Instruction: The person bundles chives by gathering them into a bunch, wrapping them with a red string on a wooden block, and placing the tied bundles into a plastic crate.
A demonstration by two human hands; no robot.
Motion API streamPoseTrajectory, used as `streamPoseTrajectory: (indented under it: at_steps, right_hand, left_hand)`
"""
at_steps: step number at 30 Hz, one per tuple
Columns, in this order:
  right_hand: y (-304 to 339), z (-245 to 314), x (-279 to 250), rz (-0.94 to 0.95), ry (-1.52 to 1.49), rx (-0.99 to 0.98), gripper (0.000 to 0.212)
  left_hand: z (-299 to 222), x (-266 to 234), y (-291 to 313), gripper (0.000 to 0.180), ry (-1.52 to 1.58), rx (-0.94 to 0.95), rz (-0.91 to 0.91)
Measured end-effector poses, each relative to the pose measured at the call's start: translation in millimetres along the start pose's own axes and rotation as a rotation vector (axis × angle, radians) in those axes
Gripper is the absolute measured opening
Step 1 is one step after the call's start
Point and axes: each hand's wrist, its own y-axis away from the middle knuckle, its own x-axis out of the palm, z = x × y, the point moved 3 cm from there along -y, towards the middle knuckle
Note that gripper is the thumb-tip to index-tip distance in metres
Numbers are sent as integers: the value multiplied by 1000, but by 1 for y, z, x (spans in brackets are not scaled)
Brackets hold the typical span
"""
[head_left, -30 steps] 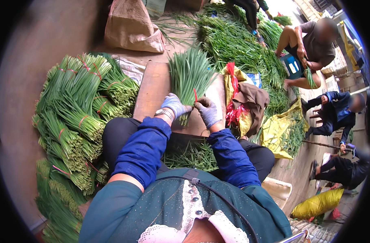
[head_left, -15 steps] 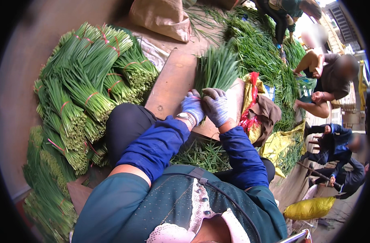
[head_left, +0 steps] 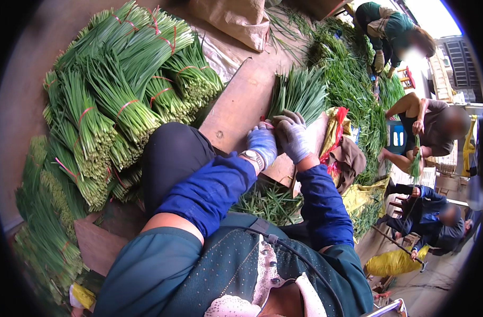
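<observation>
A bunch of long green chives [head_left: 299,95] lies on a wooden board, its leaves pointing away from me. Both my hands, in thin pale blue-violet work gloves, are together at the near end of the bunch. My left hand [head_left: 262,145] is closed, with a bit of red tie [head_left: 263,120] showing at its fingertips. Close beside it, my right hand [head_left: 294,137] has its fingers bent and pressed on the bunch's near end. The stalk ends are hidden behind my hands.
Tied chive bundles [head_left: 120,100] are heaped at my left. Loose greens [head_left: 342,79] spread at the far right. A beige sack [head_left: 236,21] stands beyond the board [head_left: 236,100]. Yellow sacking [head_left: 358,203] and a brown cloth [head_left: 348,161] lie at the right. Several people work farther right.
The view has shifted slightly, so the scene sits differently in it. My hands stay together at the bunch's near end. At the right, a seated person now holds a few green stalks.
</observation>
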Motion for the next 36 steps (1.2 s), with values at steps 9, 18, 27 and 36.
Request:
streamPoseTrajectory:
  at_steps: [9,18,27,36]
  right_hand:
    - [-3,-27,24,91,-134,207,17]
    - [4,-47,40,118,-228,408,12]
    - [4,-44,44,49,-174,329,8]
    - [14,-48,43,23,-215,351,9]
  left_hand:
    - [-5,-31,11,82,28,55,68]
    - [-7,-60,15,103,105,58,305]
    - [82,59,-75,21,1209,-334,-4]
    - [28,-28,-48,25,296,-162,51]
